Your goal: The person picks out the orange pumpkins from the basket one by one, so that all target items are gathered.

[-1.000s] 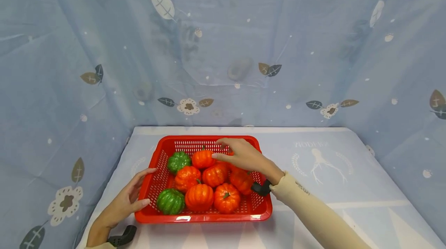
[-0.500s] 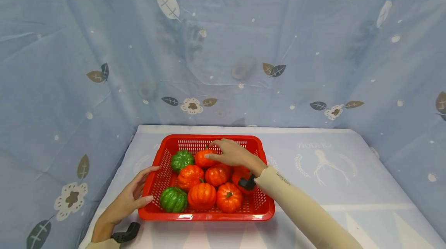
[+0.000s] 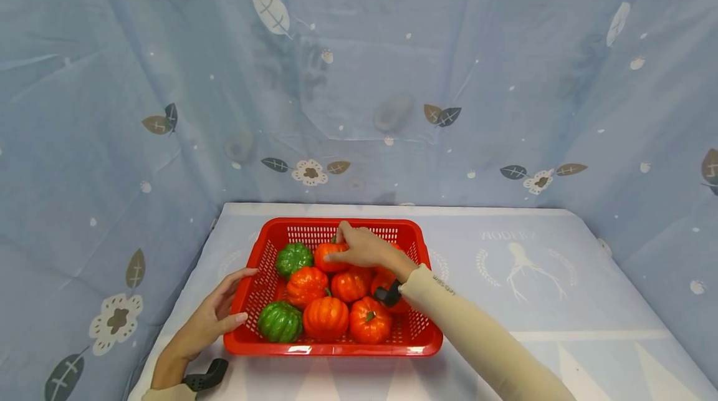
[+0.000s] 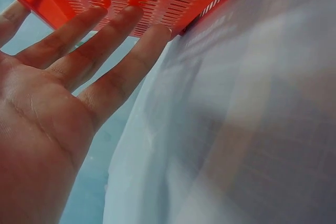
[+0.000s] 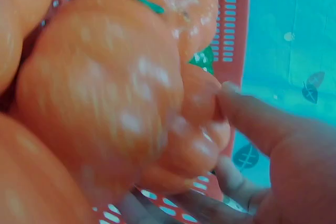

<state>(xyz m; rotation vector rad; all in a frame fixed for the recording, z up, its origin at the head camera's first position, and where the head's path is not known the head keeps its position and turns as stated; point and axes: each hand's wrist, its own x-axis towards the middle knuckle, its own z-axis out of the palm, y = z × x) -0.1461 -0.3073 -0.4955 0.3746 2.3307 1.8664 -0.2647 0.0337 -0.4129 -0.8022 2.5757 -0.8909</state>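
Note:
A red plastic basket [image 3: 332, 349] with slotted walls holds several orange pumpkins and two green ones, all small and glossy. My right hand [image 3: 364, 247] reaches in at the back, its thumb and fingers round an orange pumpkin [image 3: 325, 257] beside the far green pumpkin [image 3: 294, 260]. In the right wrist view the thumb touches that pumpkin [image 5: 198, 94] and the fingers go behind it, partly hidden. My left hand [image 3: 206, 321] rests against the basket's left side; the left wrist view has its straight fingers [image 4: 118, 80] at the slotted wall.
Near the basket's front lie a second green pumpkin [image 3: 280, 322] and an orange pumpkin [image 3: 326, 318]. The basket stands on a pale printed cloth [image 3: 527, 301]. Blue patterned curtains [image 3: 359, 95] hang behind and at both sides of the table.
My right hand has moved left and down onto the orange pumpkin at the back, and its fingers have closed round it. The left hand stays at the basket's side.

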